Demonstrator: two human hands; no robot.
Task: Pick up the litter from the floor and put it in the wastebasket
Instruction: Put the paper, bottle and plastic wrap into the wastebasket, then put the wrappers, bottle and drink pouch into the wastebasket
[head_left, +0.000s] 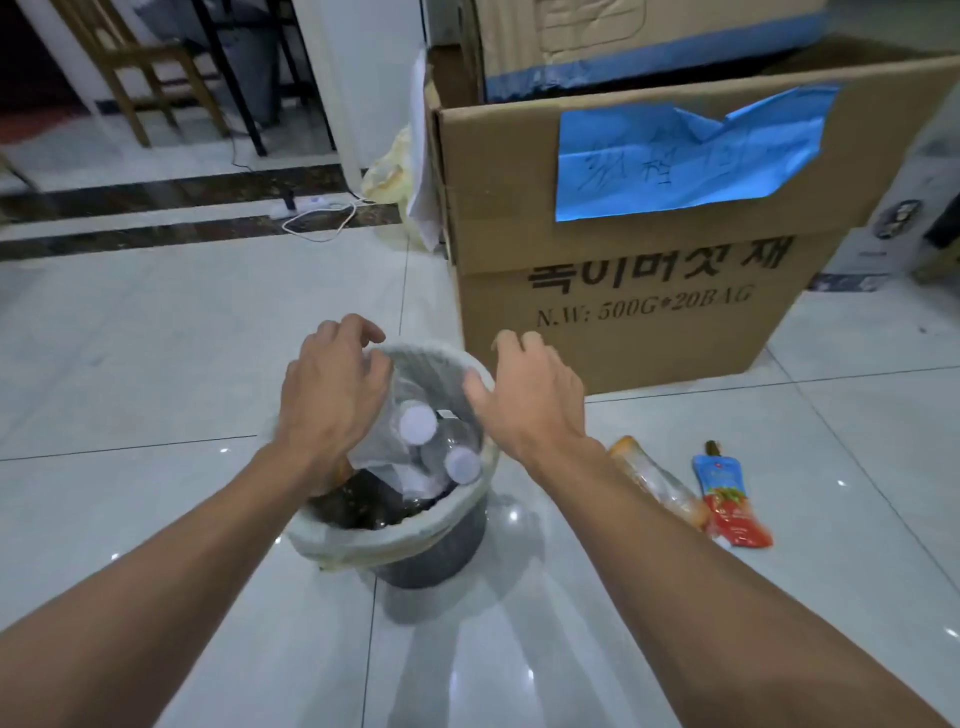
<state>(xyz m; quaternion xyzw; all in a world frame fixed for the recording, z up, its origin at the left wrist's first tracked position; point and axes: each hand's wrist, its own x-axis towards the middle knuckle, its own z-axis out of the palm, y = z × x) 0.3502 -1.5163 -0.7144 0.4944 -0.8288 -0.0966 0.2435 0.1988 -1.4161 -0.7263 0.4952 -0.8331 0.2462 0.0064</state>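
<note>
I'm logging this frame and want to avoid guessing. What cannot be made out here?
All in the head view:
- Wastebasket bottom: hidden by bottles and liner.
- Left hand grip: its fingers curl over the liner rim, undersides hidden.
- Blue note on the cardboard box: handwriting too blurred.
- Red pouch label: too small.
- Clear wrapper: partly behind the right forearm.

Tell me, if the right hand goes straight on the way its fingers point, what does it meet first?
Probably the cardboard box: the right hand points over the wastebasket rim toward it, though depth is unclear.
</note>
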